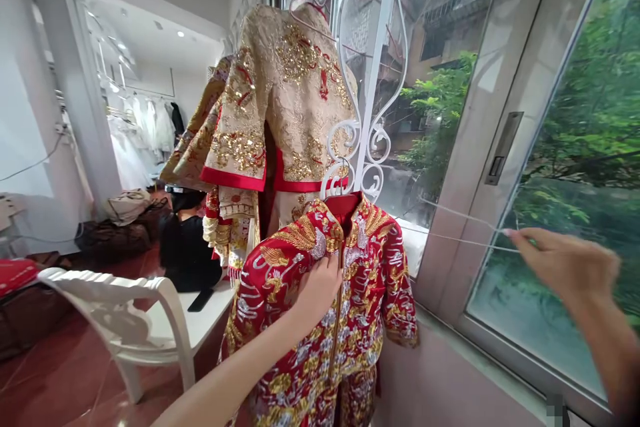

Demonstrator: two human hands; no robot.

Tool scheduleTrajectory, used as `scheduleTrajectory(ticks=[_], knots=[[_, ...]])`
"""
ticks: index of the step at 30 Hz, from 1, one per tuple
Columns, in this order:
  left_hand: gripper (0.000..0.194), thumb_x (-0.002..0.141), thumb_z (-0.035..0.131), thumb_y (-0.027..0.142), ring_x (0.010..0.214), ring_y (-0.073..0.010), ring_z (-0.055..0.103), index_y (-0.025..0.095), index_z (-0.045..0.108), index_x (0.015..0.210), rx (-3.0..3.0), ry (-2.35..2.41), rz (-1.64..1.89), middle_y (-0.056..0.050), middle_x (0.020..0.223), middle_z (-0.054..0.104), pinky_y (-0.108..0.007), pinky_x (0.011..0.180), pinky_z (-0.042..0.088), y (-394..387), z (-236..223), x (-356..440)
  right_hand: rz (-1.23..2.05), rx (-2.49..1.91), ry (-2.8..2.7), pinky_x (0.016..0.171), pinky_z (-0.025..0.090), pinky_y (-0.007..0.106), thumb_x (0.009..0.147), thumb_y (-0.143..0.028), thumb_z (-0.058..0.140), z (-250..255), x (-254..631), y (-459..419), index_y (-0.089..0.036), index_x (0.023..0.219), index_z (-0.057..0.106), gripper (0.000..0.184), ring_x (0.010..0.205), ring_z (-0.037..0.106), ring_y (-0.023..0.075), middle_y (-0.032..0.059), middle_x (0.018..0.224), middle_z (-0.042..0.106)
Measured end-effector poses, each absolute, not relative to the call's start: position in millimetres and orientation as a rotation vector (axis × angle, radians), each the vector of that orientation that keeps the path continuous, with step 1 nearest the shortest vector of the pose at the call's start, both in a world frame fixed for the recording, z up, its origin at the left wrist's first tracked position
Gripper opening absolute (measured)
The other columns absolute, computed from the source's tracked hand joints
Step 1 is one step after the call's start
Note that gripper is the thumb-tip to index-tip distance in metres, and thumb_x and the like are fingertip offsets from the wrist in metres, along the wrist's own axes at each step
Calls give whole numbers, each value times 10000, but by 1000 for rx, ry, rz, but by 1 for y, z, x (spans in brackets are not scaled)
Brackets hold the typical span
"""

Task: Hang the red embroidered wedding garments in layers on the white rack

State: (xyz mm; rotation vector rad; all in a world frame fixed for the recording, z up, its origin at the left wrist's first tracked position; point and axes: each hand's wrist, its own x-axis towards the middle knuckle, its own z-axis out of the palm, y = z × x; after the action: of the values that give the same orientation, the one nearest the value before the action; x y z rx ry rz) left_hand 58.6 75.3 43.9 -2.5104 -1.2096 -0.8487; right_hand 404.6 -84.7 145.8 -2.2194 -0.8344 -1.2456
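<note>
A red jacket [367,287] with dense gold and silver embroidery hangs on a hanger from the white scrolled metal rack [373,80]. My left hand [320,287] is at its front opening below the collar, fingers bent and closed on the cloth at the edge; the fingertips are partly hidden. Off to the right, my right hand [570,263] is raised in front of the window, thumb and forefinger pinched on a thin pale thread [463,239]. The thread stretches in two strands leftward toward the jacket. Whether a needle is in the fingers cannot be made out.
Behind the jacket hangs a beige-gold sequined garment [300,93] with red trim. A white chair [125,313] stands at left, near a black phone-like object [200,300]. Bags [127,207] and white gowns [150,123] are farther back. Sliding windows [565,147] line the right.
</note>
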Motion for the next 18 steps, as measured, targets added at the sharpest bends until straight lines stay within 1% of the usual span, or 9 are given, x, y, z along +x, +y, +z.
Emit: scheduleTrajectory(ticks=[2, 4, 7, 9, 11, 13, 15, 17, 18], knots=[[294, 899, 405, 229, 802, -176, 654, 124, 479, 1164, -2539, -1351, -896, -111, 988, 650, -234, 630, 502, 76, 40, 73, -1174, -2221, -910, 473, 197, 232, 692, -392, 686, 128, 405, -61, -207, 792, 730, 215, 574, 523, 154, 69, 622, 644], [290, 917, 370, 242, 761, -176, 665, 117, 453, 1165, -2544, -1443, -990, -106, 925, 666, -235, 621, 501, 77, 43, 82, -1129, -2154, -996, 480, 185, 227, 718, -383, 654, 111, 407, -39, -192, 757, 731, 210, 553, 506, 140, 62, 617, 646], [223, 926, 347, 254, 729, -187, 667, 135, 466, 1072, -2507, -1485, -1116, -80, 822, 665, -242, 604, 494, 79, 55, 88, -1076, -2065, -1060, 490, 178, 231, 770, -405, 583, 90, 411, -10, -173, 749, 729, 276, 534, 486, 129, 61, 614, 644], [186, 923, 357, 265, 706, -195, 662, 147, 476, 1004, -2479, -1476, -1172, -68, 774, 654, -247, 584, 486, 81, 60, 92, -1014, -2076, -1090, 497, 183, 241, 795, -428, 540, 80, 413, 6, -171, 759, 729, 321, 539, 482, 139, 71, 628, 647], [179, 919, 365, 257, 685, -193, 656, 148, 477, 1006, -2466, -1457, -1221, -62, 754, 648, -248, 571, 478, 85, 59, 96, -908, -2110, -1135, 503, 194, 252, 800, -457, 519, 70, 415, 21, -178, 792, 730, 350, 542, 480, 153, 81, 648, 653], [228, 923, 348, 242, 672, -185, 650, 145, 472, 1088, -2435, -1430, -1251, -65, 769, 647, -245, 561, 473, 91, 54, 100, -784, -2103, -1164, 509, 216, 261, 802, -487, 498, 59, 416, 32, -180, 835, 729, 386, 546, 479, 163, 87, 665, 656], [320, 928, 327, 230, 639, -170, 641, 163, 430, 1224, -2378, -1406, -1215, -68, 812, 643, -237, 542, 463, 96, 48, 103, -681, -2069, -1163, 517, 240, 268, 811, -506, 467, 47, 416, 38, -170, 872, 723, 426, 557, 484, 171, 89, 664, 652], [391, 928, 321, 217, 594, -153, 631, 188, 373, 1315, -2334, -1392, -1108, -81, 871, 638, -229, 513, 448, 96, 48, 103, -683, -2037, -1177, 544, 269, 282, 831, -491, 421, 39, 413, 37, -155, 894, 712, 448, 612, 502, 190, 94, 696, 652], [403, 925, 327, 209, 586, -152, 631, 186, 368, 1325, -2322, -1394, -1042, -89, 888, 635, -230, 504, 443, 93, 51, 103, -745, -2017, -1192, 584, 296, 296, 840, -475, 403, 37, 410, 34, -151, 925, 702, 449, 679, 517, 208, 103, 757, 660]])
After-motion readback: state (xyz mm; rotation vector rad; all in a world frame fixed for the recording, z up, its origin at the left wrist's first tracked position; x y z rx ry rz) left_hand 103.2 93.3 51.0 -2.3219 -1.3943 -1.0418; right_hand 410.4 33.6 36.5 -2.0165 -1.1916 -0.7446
